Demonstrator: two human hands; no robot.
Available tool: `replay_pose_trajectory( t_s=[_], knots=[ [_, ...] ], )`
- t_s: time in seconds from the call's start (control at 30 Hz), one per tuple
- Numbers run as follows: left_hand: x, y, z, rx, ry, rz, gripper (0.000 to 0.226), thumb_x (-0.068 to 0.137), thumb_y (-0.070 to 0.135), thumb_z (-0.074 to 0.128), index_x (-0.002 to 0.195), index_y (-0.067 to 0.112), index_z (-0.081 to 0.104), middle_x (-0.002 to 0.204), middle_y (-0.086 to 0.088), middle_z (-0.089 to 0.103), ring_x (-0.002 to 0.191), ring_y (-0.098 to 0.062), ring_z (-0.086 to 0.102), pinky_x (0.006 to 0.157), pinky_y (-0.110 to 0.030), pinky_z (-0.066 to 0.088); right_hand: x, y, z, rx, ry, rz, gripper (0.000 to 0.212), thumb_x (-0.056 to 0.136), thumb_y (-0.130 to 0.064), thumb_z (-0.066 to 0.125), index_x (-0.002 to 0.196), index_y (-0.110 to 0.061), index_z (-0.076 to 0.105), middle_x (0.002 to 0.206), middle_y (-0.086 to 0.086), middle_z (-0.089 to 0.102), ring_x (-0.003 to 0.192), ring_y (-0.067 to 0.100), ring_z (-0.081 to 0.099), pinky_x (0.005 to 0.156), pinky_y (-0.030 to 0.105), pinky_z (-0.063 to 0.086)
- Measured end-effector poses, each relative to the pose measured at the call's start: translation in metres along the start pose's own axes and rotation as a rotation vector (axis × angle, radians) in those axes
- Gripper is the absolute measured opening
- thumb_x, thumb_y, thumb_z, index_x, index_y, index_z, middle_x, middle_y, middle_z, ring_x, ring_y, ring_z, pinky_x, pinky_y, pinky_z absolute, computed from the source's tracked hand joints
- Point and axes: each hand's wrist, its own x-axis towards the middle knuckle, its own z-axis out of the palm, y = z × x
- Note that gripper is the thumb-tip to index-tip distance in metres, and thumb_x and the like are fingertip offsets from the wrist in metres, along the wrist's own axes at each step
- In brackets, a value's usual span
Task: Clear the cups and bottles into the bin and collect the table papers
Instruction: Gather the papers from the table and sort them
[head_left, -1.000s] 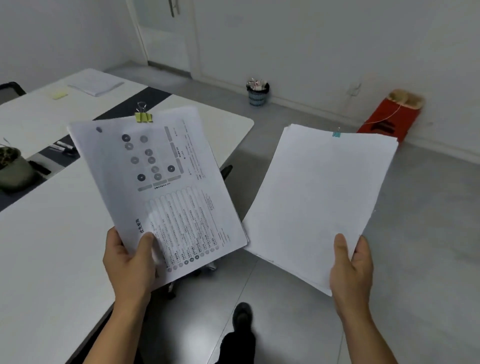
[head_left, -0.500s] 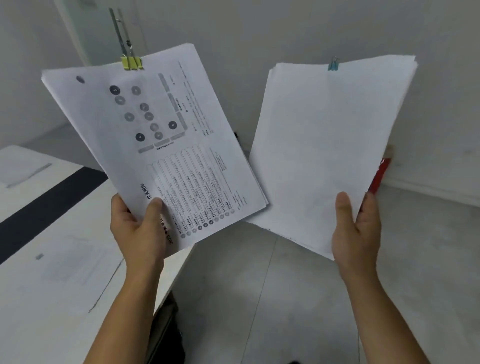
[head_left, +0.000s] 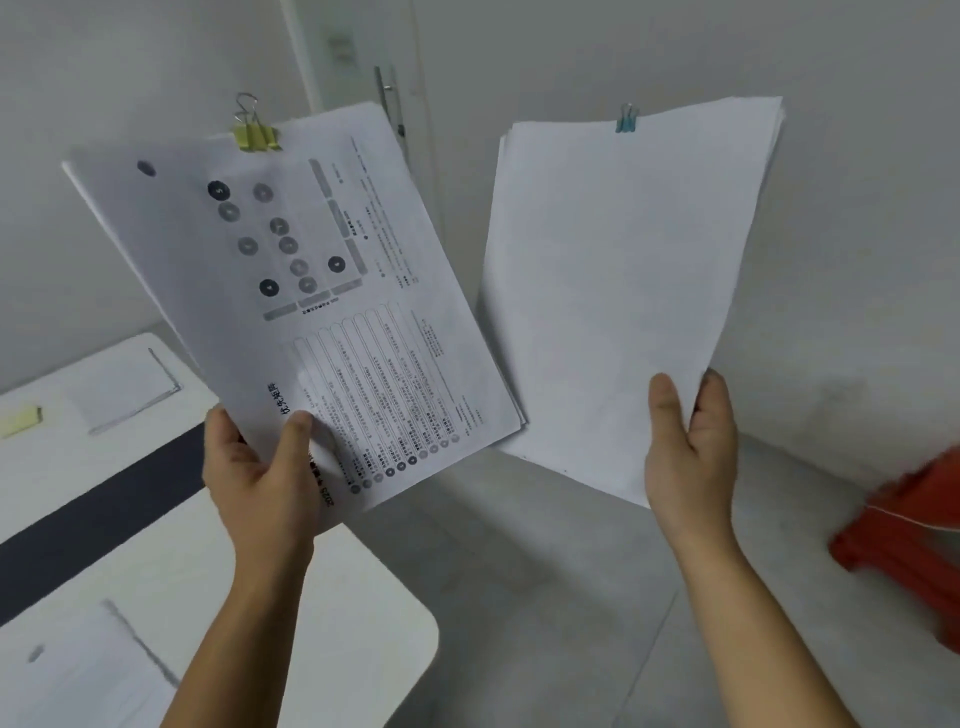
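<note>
My left hand (head_left: 260, 478) grips the lower corner of a printed paper stack (head_left: 311, 291), bound at its top by a yellow binder clip (head_left: 254, 135). My right hand (head_left: 688, 447) pinches the bottom edge of a blank white paper stack (head_left: 618, 291), held together by a small blue clip (head_left: 627, 120). Both stacks are raised upright in front of me, side by side and apart. More papers lie on the white table (head_left: 363, 597): one stack (head_left: 124, 389) at the far left and another (head_left: 78, 670) at the near left corner.
A dark strip (head_left: 98, 514) runs across the table. A yellow sticky pad (head_left: 21, 420) lies at the far left. A red stool (head_left: 909, 530) stands on the grey floor at the right. A door with a handle (head_left: 387, 98) is behind the papers.
The view has swung down and left a little, so the table corner and the red stool show more. Both hands keep their hold on the two stacks, which stay raised.
</note>
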Motion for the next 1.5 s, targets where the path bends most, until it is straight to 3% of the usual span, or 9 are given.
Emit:
replay_pose_trajectory(
  t_s=[0.13,0.33,0.63,0.77,0.9,1.07,1.2,1.37,1.5],
  knots=[
    [0.056,-0.029,0.035,-0.019,0.178,-0.001,0.03,0.091,0.0,0.061,0.117,0.01,0.051,0.115,-0.003,0.063,0.097,-0.014,0.062,0.079,-0.022,0.051,0.079,0.038,0.078,0.023,-0.186,0.01,0.022,0.104,-0.025,0.051,0.123,-0.02,0.059,0.116,-0.016,0.068,0.109,-0.001,0.063,0.089,0.011,0.046],
    [0.162,-0.095,0.107,-0.079,0.369,-0.017,0.028,0.091,0.0,0.061,0.111,0.017,0.052,0.102,0.013,0.065,0.09,0.0,0.067,0.074,-0.013,0.054,0.192,0.1,0.212,0.026,-0.402,-0.025,0.019,0.104,-0.02,0.049,0.106,-0.038,0.056,0.101,-0.037,0.066,0.099,-0.011,0.062,0.083,0.007,0.044],
    [0.333,-0.145,0.182,0.018,0.437,-0.084,0.025,0.091,0.005,0.062,0.112,0.017,0.055,0.105,0.005,0.069,0.096,-0.014,0.068,0.084,-0.029,0.054,0.326,0.161,0.384,0.062,-0.481,-0.02,0.013,0.104,-0.018,0.05,0.113,-0.02,0.058,0.1,-0.028,0.067,0.097,-0.01,0.061,0.081,0.004,0.042],
    [0.408,-0.183,0.195,0.076,0.504,-0.088,0.026,0.092,0.005,0.062,0.108,0.025,0.057,0.103,0.01,0.07,0.098,-0.013,0.068,0.086,-0.035,0.055,0.356,0.209,0.481,0.099,-0.548,0.017,0.01,0.104,-0.017,0.049,0.11,-0.015,0.057,0.092,-0.028,0.065,0.088,-0.012,0.06,0.077,0.003,0.042],
    [0.498,-0.229,0.206,0.156,0.596,-0.104,0.026,0.091,0.003,0.061,0.111,0.02,0.057,0.098,0.014,0.07,0.092,-0.006,0.067,0.086,-0.036,0.056,0.382,0.263,0.595,0.141,-0.646,0.08,0.011,0.103,-0.018,0.05,0.113,-0.018,0.057,0.097,-0.027,0.066,0.092,-0.013,0.061,0.078,0.003,0.042],
    [0.625,-0.253,0.202,0.238,0.751,-0.134,0.027,0.09,0.002,0.061,0.11,0.019,0.057,0.102,0.004,0.068,0.091,-0.017,0.066,0.084,-0.042,0.057,0.423,0.289,0.764,0.191,-0.811,0.14,0.013,0.103,-0.019,0.051,0.114,-0.023,0.056,0.101,-0.025,0.066,0.094,-0.013,0.061,0.079,0.004,0.043],
    [0.698,-0.258,0.172,0.235,0.956,-0.127,0.026,0.089,-0.001,0.06,0.106,0.018,0.056,0.096,0.006,0.068,0.082,-0.011,0.065,0.071,-0.033,0.053,0.426,0.28,0.897,0.213,-0.984,0.155,0.012,0.103,-0.022,0.051,0.113,-0.024,0.057,0.1,-0.027,0.066,0.094,-0.012,0.061,0.077,0.004,0.043],
    [0.762,-0.293,0.125,0.236,1.196,-0.143,0.031,0.091,-0.001,0.059,0.098,0.029,0.055,0.1,0.007,0.069,0.085,-0.011,0.067,0.07,-0.027,0.054,0.394,0.283,1.034,0.207,-1.232,0.116,0.015,0.103,-0.02,0.051,0.099,-0.034,0.055,0.093,-0.036,0.064,0.09,-0.014,0.06,0.074,0.001,0.04],
    [0.821,-0.346,0.078,0.189,1.342,-0.157,0.031,0.092,-0.002,0.058,0.1,0.028,0.055,0.097,0.013,0.069,0.083,-0.004,0.067,0.075,-0.028,0.055,0.352,0.302,1.145,0.2,-1.38,0.086,0.012,0.103,-0.021,0.051,0.102,-0.032,0.056,0.092,-0.04,0.063,0.09,-0.016,0.06,0.073,0.0,0.04]
  ],
)
